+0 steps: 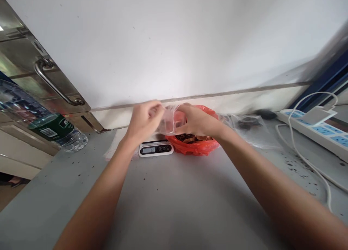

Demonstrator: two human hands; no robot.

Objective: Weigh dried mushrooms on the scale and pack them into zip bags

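A clear plastic bag (169, 120) is stretched between my two hands, above the scale and the red bag. My left hand (145, 119) pinches its left edge with bent fingers. On the other side my right hand (199, 121) is curled around the bag's right edge, thumb low and fingers partly hidden. Below it sits an open red plastic bag (195, 148) with dark brown dried pieces (187, 138) inside. A small white digital scale (156, 149) with a lit display touches the red bag's left side; its rear part is hidden.
Flat clear bags (116, 145) lie left of the scale. Another clear bag (248, 125) with dark contents lies at right, near a power strip (320, 128) and white cable (299, 148). A large water bottle (51, 125) stands at left. Dark crumbs dot the grey table (176, 199).
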